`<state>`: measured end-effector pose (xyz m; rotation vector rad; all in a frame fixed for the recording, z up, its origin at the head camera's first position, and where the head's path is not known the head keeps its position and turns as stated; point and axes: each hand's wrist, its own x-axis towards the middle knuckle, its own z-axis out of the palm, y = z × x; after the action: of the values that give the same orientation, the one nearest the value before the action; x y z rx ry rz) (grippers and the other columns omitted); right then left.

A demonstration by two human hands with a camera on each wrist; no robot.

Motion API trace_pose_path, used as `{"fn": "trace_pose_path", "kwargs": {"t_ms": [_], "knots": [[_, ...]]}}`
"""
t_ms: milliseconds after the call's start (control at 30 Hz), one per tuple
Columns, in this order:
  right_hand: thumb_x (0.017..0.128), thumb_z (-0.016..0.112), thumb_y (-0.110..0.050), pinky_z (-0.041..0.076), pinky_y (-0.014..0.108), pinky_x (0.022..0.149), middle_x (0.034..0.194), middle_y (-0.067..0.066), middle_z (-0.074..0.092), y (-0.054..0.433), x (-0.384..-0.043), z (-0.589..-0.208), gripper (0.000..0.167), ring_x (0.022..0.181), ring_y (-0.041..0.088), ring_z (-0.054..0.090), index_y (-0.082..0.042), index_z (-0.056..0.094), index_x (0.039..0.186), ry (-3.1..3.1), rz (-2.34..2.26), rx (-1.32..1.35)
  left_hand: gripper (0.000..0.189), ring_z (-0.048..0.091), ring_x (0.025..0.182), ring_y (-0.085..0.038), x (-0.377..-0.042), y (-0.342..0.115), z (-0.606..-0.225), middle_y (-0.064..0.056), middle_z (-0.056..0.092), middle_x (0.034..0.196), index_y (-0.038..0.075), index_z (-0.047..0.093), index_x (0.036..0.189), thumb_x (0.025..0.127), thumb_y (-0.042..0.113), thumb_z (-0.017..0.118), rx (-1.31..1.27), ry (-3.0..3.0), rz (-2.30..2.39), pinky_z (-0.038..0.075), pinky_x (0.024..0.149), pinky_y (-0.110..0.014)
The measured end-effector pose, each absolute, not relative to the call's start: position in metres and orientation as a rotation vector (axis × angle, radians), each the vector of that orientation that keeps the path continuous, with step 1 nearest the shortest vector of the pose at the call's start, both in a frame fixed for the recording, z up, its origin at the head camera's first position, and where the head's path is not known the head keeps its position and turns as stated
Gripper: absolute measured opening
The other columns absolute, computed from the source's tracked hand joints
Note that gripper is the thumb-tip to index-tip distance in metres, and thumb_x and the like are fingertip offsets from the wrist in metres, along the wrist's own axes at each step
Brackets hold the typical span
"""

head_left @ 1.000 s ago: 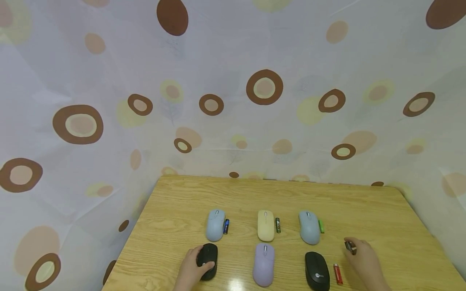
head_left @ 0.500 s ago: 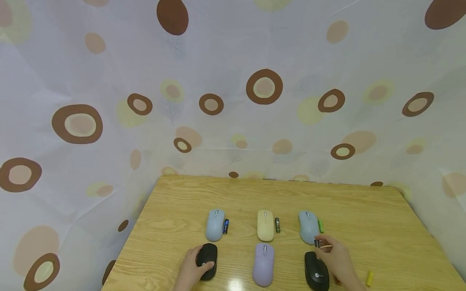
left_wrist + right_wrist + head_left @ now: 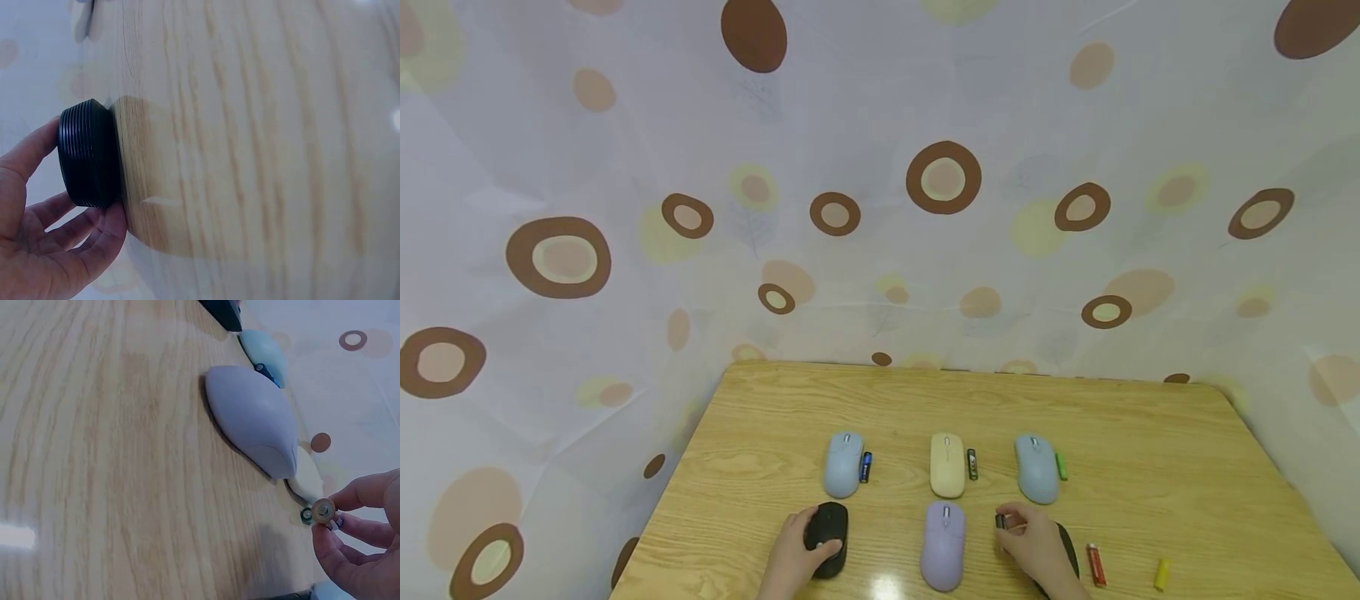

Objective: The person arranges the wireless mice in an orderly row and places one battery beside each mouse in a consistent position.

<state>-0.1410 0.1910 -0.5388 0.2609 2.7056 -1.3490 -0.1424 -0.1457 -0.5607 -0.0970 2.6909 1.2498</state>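
Note:
In the head view, my left hand (image 3: 797, 550) holds a black mouse (image 3: 827, 537) by its sides, thumb on one side and fingers on the other. The left wrist view shows the ribbed side of this black mouse (image 3: 87, 153) against the table. My right hand (image 3: 1033, 537) pinches a dark battery (image 3: 1000, 522) above the table, between the purple mouse (image 3: 943, 546) and a second black mouse (image 3: 1067, 546), which the hand partly covers. In the right wrist view, the end of the battery (image 3: 323, 510) faces the camera at the fingertips. A small pale piece shows beside it.
Behind stand two light blue mice, left (image 3: 844, 465) and right (image 3: 1037, 471), and a cream mouse (image 3: 947, 467). Beside them lie blue (image 3: 866, 467), dark green (image 3: 972, 464) and green (image 3: 1062, 466) batteries. Red (image 3: 1096, 566) and yellow (image 3: 1162, 575) batteries lie at right. A patterned curtain (image 3: 880, 275) borders the table.
My right hand has moved left with the dark battery, from the right of the red battery across the right black mouse. The yellow battery has come into view. My left hand stays put.

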Motion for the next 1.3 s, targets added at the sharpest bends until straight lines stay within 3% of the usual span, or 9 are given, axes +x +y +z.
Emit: {"fn": "trace_pose_path", "kwargs": {"t_ms": [300, 1300], "knots": [[0.07, 0.067, -0.004, 0.041, 0.026, 0.055, 0.071, -0.001, 0.055, 0.174, -0.14, -0.557, 0.022, 0.063, 0.012, 0.048, 0.001, 0.066, 0.091, 2.72, -1.225, 0.198, 0.067, 0.05, 0.105, -0.041, -0.142, -0.146, -0.562, -0.019, 0.052, 0.108, -0.007, 0.048, 0.124, 0.076, 0.032, 0.073, -0.084, 2.692, 1.269, 0.04, 0.088, -0.055], [0.07, 0.067, -0.007, 0.038, 0.026, 0.054, 0.069, -0.001, 0.051, 0.16, -0.138, -0.569, 0.025, 0.063, 0.012, 0.045, 0.002, 0.067, 0.094, 2.82, -1.082, 0.222, 0.068, 0.05, 0.106, -0.041, -0.142, -0.145, -0.56, -0.019, 0.052, 0.11, -0.006, 0.048, 0.125, 0.075, 0.033, 0.073, -0.115, 2.683, 1.258, 0.04, 0.087, -0.055]]}}
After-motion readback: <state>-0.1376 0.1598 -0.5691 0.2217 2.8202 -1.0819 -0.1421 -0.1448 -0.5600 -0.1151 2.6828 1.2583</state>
